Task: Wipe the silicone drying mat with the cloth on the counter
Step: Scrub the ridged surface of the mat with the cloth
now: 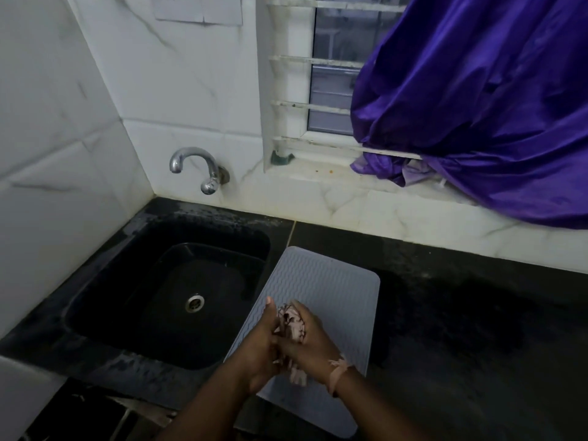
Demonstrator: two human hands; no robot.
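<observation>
A grey ribbed silicone drying mat (321,281) lies on the black counter just right of the sink. Above its middle, both hands hold a bunched pale patterned cloth (291,323). My left hand (262,343) grips the cloth from the left with the thumb raised. My right hand (313,340) closes over it from the right. A tail of the cloth hangs down below the hands toward the mat. The hands cover the mat's centre.
A black sink (171,291) with a metal drain sits at the left, a chrome tap (197,167) on the tiled wall above it. The black counter (471,313) stretches right. A purple curtain (483,103) hangs over the window sill at the upper right.
</observation>
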